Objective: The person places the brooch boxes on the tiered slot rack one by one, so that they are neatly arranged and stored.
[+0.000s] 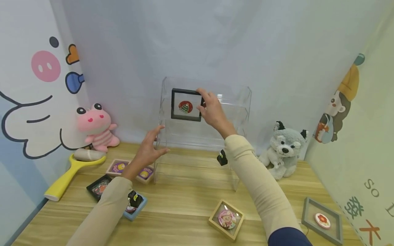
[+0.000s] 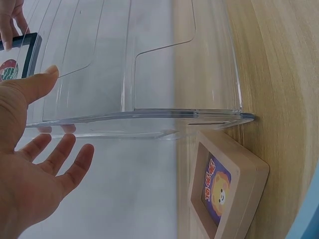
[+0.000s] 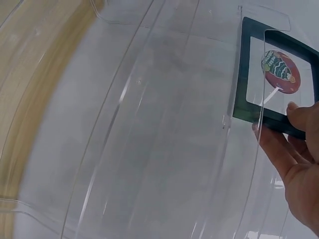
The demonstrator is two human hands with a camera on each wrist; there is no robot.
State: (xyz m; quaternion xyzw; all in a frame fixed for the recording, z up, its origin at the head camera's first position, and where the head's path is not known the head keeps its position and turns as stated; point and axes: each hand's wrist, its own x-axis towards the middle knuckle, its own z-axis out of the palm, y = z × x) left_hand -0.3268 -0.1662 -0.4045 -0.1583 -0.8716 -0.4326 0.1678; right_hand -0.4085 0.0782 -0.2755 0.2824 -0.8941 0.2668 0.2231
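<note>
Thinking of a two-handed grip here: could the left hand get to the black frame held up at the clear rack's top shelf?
Probably yes. The left hand is open beside the clear rack, and the black frame, which the right hand pinches, shows nothing before it.

Head view looks down over everything; both wrist views sit close, sharing the clear acrylic shelf [image 1: 203, 136] with it.
</note>
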